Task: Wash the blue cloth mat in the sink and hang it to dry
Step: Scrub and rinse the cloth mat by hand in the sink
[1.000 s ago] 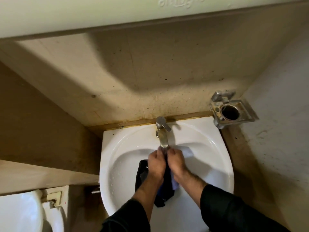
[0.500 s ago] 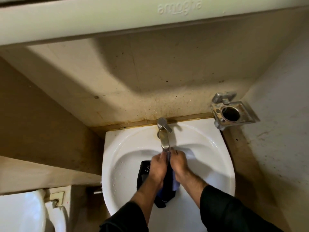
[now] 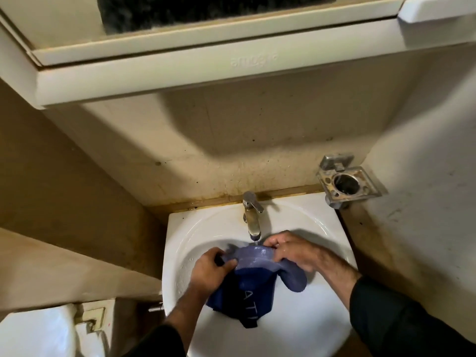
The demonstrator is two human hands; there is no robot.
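The blue cloth mat [image 3: 253,276] is stretched between my two hands inside the white sink [image 3: 322,313], its top edge wet under the spout of the metal tap [image 3: 252,217]. A dark band with pale letters runs down its lower part. My left hand [image 3: 210,273] grips the mat's left edge with curled fingers. My right hand [image 3: 291,249] pinches the right edge just beside the spout. The mat's lower end hangs into the basin.
A metal holder [image 3: 346,185] is fixed to the wall right of the sink. A cream mirror cabinet [image 3: 206,70] juts out overhead. A white toilet tank [image 3: 36,333] stands at the lower left, with beige walls close on both sides.
My hands have moved apart and spread the bunched mat open under the tap. The view has tilted up, bringing the cabinet into sight.
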